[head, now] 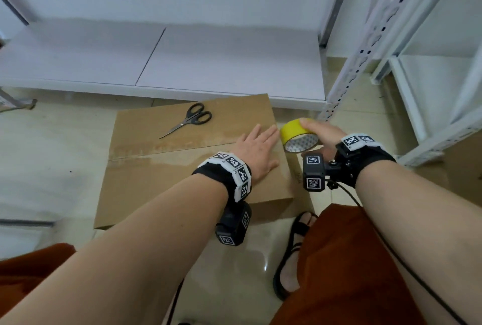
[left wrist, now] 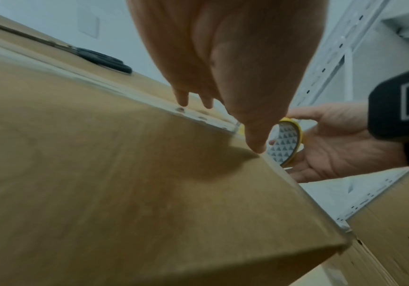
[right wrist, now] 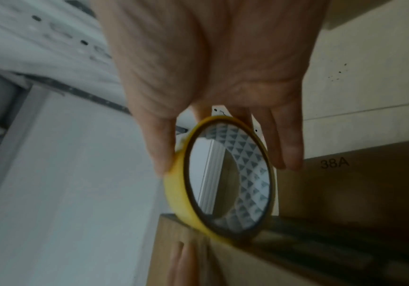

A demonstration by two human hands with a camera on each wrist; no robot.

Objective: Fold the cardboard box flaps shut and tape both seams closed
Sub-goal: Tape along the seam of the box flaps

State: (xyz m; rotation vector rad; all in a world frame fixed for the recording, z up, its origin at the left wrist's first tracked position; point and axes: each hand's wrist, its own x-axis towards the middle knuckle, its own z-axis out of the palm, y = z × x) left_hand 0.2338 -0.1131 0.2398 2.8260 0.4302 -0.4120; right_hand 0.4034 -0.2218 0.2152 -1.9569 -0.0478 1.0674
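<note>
A brown cardboard box point(head: 161, 176) lies on the floor with its top flaps folded flat and a strip of clear tape along the middle seam point(left wrist: 115, 89). My left hand point(head: 257, 151) rests flat on the box's right end, fingers straight, near the seam's end. My right hand point(head: 319, 133) grips a yellow tape roll point(head: 294, 131) just off the box's right edge, thumb on one side and fingers on the other. The right wrist view shows the tape roll point(right wrist: 181, 195) upright against the box corner. In the left wrist view my fingers point(left wrist: 182, 98) touch the taped seam.
Black scissors point(head: 191, 118) lie on the far flap of the box. A white low shelf board point(head: 182, 64) runs behind the box. A white metal rack point(head: 386, 37) stands at the right. My sandalled foot point(head: 294, 251) is on the tiled floor near the box.
</note>
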